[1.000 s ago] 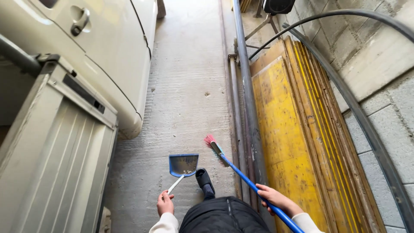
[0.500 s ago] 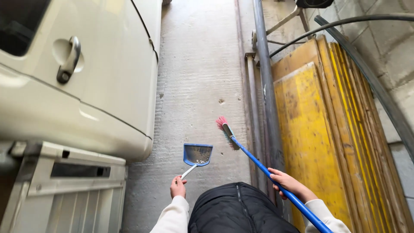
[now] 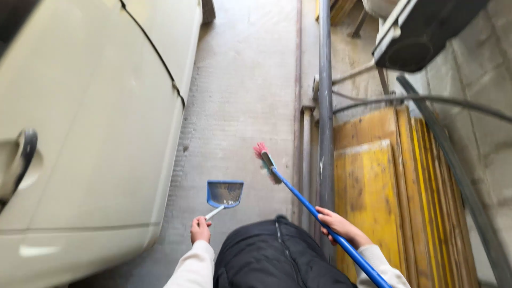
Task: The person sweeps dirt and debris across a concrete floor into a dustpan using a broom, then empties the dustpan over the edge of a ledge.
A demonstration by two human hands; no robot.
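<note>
Two hands are loaded: left hand (image 3: 200, 230) clamps the blue dustpan (image 3: 224, 193), right hand (image 3: 335, 226) the broom (image 3: 298, 197). Tilting the pan risks spilling debris beside the white vehicle (image 3: 85, 133).

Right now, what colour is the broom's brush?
Pink bristles on the broom, seen in the head view.

Blue plastic dustpan (image 3: 225, 193); rough concrete floor (image 3: 245, 96) — glossy car (image 3: 96, 133)
</note>
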